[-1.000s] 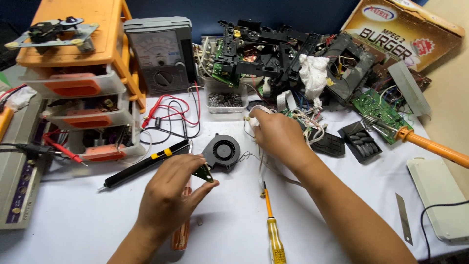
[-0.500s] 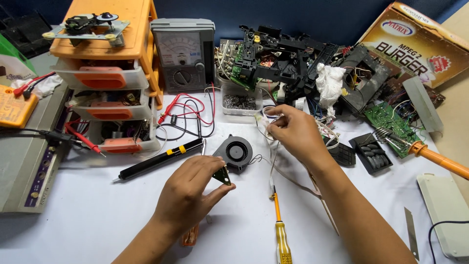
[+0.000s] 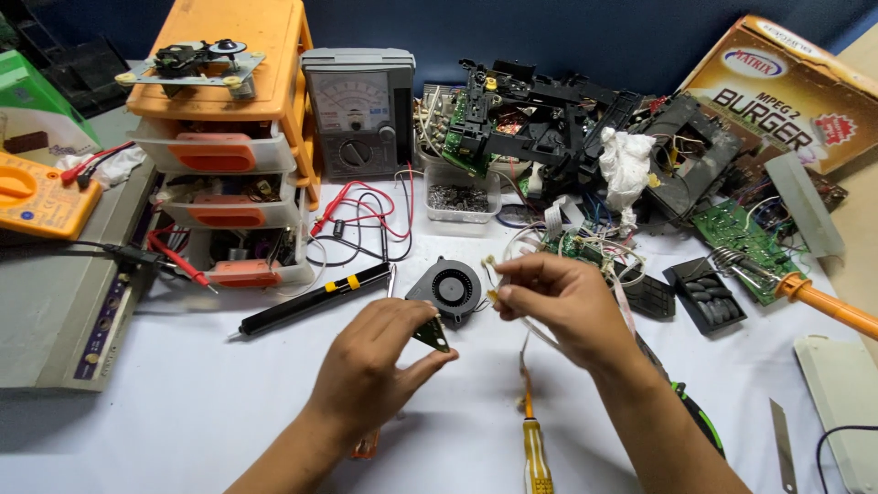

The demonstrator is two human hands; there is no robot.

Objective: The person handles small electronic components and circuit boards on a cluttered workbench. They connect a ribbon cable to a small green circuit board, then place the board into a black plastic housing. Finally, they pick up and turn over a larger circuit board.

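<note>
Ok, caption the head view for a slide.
Left hand pinches a small triangular circuit board, right hand holds thin wires beside a black blower fan.

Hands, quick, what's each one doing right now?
Left hand: pinching a small triangular circuit board.
Right hand: pinching a small connector on thin wires.

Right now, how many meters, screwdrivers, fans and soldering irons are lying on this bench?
Meters: 2, a grey analog meter and an orange meter.
Screwdrivers: 1, the yellow-handled screwdriver.
Fans: 1, the black blower fan between the left hand and right hand.
Soldering irons: 1, the orange-handled soldering iron.
Total: 5.
</note>
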